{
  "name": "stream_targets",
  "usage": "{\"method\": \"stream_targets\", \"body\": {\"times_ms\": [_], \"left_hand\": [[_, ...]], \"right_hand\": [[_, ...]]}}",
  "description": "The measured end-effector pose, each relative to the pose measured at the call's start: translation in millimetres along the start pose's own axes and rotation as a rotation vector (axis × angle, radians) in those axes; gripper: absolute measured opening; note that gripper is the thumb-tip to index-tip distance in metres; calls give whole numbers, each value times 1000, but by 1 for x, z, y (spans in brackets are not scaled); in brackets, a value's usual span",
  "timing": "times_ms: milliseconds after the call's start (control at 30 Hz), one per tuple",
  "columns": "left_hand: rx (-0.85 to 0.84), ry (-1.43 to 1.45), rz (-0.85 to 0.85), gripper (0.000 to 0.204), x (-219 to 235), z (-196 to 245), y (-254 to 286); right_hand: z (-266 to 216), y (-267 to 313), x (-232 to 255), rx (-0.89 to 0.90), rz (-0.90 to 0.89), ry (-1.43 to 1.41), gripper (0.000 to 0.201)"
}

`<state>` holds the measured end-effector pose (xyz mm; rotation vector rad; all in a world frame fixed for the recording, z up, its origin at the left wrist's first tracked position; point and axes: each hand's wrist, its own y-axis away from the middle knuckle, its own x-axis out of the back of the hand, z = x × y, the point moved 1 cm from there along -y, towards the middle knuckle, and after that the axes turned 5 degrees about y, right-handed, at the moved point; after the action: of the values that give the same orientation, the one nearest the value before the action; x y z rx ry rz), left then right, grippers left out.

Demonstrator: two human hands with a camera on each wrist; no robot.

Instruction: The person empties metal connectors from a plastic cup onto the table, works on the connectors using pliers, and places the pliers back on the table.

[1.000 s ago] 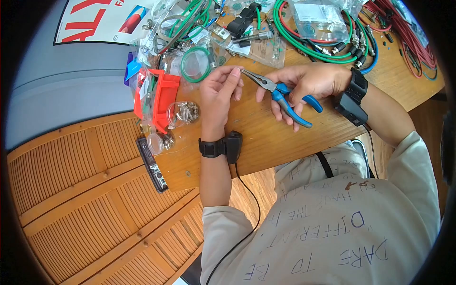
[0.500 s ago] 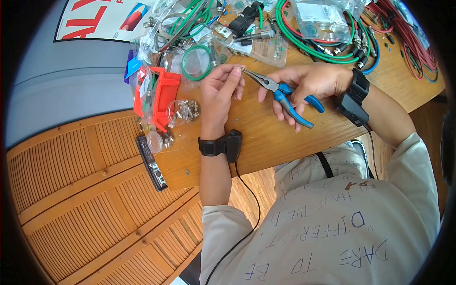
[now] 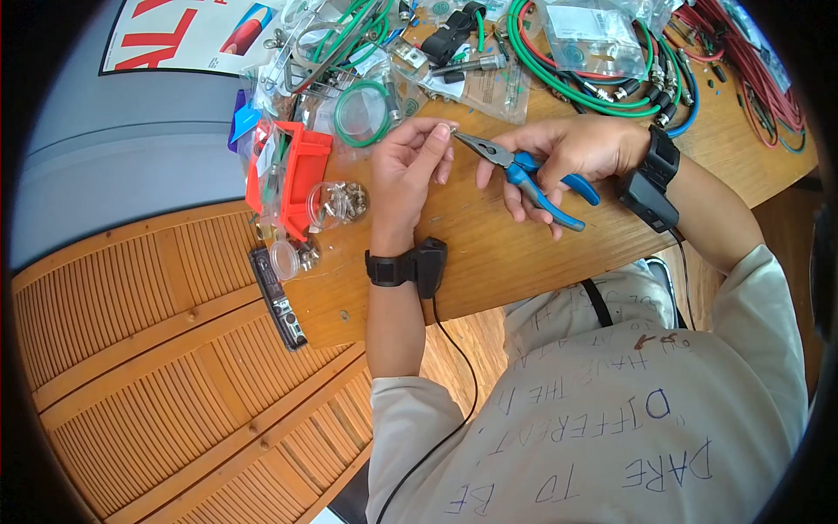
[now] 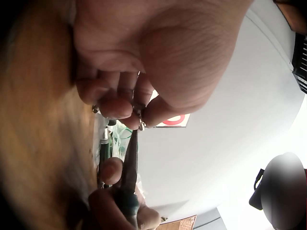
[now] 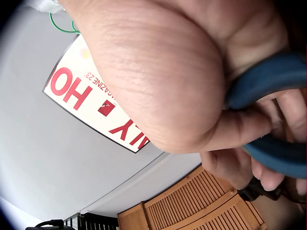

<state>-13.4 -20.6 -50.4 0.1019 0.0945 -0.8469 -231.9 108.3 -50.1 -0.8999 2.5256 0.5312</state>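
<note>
The left hand (image 3: 408, 170) pinches a small shiny metal piece (image 4: 142, 125) between thumb and forefinger; the fingertips cover most of it. A second metallic bit (image 4: 95, 109) shows by the other curled fingers in the left wrist view. The right hand (image 3: 580, 155) grips blue-handled needle-nose pliers (image 3: 494, 152), their tips pointing left and right at the pinched piece. From the right wrist view, the blue handles (image 5: 276, 155) pass between thumb and fingers, standing somewhat apart. Both hands are held over the front part of the wooden table (image 3: 476, 253).
A jar of metal connectors (image 3: 351, 203), a red bin (image 3: 305, 179) and a small open container (image 3: 285, 262) stand left of the left hand. Behind lie plastic bags, a green ring (image 3: 362, 144), coiled green cables (image 3: 559, 87) and red cables (image 3: 751, 65). A dark multi-tool-like strip (image 3: 278, 301) sits at the table's left edge.
Both hands have drifted slightly right together with the pliers. The left hand keeps its pinch and the right hand its grip; the plier tips stay by the left fingertips.
</note>
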Motion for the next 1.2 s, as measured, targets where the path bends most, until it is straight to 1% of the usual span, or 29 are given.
{"method": "stream_targets", "body": {"times_ms": [167,233,333,567,633,733,867,933,1067,1200], "left_hand": [[-8,-6,9,24,0,-1,0],[-1,32,63,22,0,0,0],[-14,62,70,21,3,0,-1],[-7,74,59,20,3,1,-1],[4,20,12,20,5,0,-1],[34,-41,-7,20,-3,-2,3],[17,-5,18,22,-2,-3,0],[3,58,54,24,3,-1,-1],[5,87,58,26,7,1,0],[-4,48,33,27,4,1,0]], "right_hand": [[1,-1,1,10,8,-14,57],[1,-1,1,16,15,-14,58],[1,-2,1,25,19,-18,58],[3,-2,1,36,-13,-21,61],[6,-3,2,45,-23,-26,61],[5,-3,2,55,-30,-34,62],[5,-2,3,61,-36,-38,63],[4,-2,2,59,-32,-32,63],[3,-2,1,60,-29,-22,64],[3,-2,1,60,-31,-20,63]]}}
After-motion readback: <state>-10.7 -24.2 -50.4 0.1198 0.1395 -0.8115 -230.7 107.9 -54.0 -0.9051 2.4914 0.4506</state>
